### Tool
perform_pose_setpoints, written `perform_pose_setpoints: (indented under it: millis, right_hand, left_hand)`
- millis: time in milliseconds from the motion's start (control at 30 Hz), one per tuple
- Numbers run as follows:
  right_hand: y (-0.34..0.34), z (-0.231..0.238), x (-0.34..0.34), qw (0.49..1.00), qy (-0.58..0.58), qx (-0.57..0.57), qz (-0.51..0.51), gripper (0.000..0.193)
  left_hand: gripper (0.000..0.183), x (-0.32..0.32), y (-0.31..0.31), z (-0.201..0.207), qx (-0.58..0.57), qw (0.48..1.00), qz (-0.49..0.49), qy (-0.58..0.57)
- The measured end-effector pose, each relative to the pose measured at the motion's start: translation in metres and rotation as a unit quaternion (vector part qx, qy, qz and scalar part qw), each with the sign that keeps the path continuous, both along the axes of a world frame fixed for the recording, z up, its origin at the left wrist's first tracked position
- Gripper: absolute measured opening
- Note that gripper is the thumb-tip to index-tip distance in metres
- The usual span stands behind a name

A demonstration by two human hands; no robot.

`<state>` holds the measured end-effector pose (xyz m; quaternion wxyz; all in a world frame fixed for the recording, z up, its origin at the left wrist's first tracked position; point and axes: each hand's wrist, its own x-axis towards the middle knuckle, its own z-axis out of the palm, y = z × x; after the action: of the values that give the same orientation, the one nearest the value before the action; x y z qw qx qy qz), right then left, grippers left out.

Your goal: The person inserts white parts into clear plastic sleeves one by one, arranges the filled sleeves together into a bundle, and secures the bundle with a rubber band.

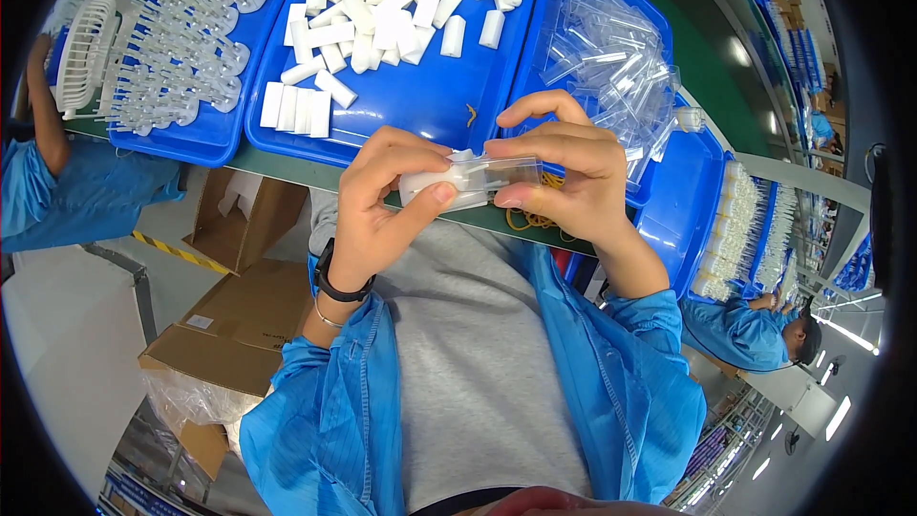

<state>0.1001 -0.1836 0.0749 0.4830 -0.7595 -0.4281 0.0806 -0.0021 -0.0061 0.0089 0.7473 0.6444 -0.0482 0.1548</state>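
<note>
Glossy clear plastic is forming a boxy sleeve [521, 172] at frame centre; our right hand [590, 172] is pinching it, our left hand [368, 196] gripping a white piece [417, 182] against it. We are apparently joining the 2, likely needing steady alignment next. Matte white blocks [382, 24] are lying upper centre in a blue tray [415, 100].

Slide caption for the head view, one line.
Left hand holding a white piece, right hand a clear plastic sleeve, near blue trays of parts.
</note>
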Motion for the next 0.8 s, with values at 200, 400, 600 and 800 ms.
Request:
perform_pose_setpoints:
  millis: [200, 400, 600, 800]
  right_hand:
    - [0.001, 0.001, -0.001, 0.998, 0.055, 0.008, -0.001, 0.034]
    - [0.001, 0.000, 0.005, 1.000, 0.012, -0.008, 0.017, 0.032]
    - [0.005, 0.006, 0.010, 0.998, -0.018, -0.032, 0.047, 0.029]
    - [0.006, 0.007, 0.012, 0.999, -0.041, 0.004, 0.024, 0.031]
  left_hand:
    - [0.018, 0.000, -0.001, -0.001, -0.030, 0.999, 0.001, 0.011]
    - [0.018, 0.000, -0.002, -0.002, -0.036, 0.999, 0.008, 0.016]
    - [0.024, -0.001, -0.001, -0.002, -0.057, 0.998, -0.010, 0.039]
    - [0.039, 0.006, -0.004, -0.016, -0.235, 0.970, -0.061, 0.015]
